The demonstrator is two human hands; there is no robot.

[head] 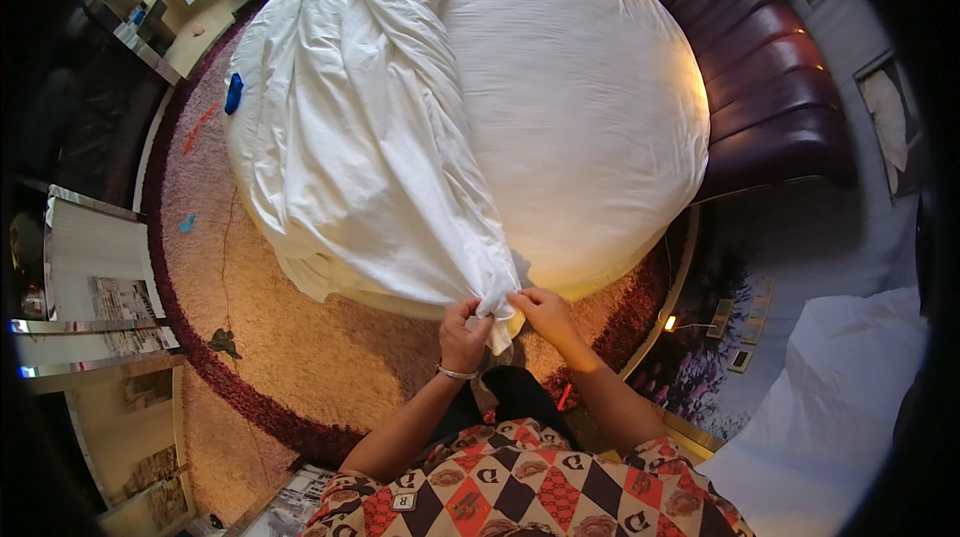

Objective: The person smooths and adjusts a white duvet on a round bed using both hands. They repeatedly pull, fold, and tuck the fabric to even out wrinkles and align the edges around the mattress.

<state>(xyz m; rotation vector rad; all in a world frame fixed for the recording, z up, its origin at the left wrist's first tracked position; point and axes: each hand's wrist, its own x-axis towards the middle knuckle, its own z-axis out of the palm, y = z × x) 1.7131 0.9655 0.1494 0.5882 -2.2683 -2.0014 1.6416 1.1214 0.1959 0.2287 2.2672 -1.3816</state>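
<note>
A white duvet or cover (pixel 352 131) lies in long folds over the left half of a round bed, whose white fitted sheet (pixel 570 101) shows on the right. At the near edge of the bed my left hand (pixel 463 334), with a bangle at the wrist, pinches a bunched corner of the white cover. My right hand (pixel 546 318) grips the same corner from the right side with its fingertips. The end of the cloth hangs down between the two hands.
A curved dark red leather headboard (pixel 772 79) borders the bed at the right. Round carpet (pixel 322 364) with a dark red rim surrounds it. A blue object (pixel 234 93) rests at the bed's left edge. White fabric (pixel 825 387) stands at the lower right, near wall switches (pixel 739 361).
</note>
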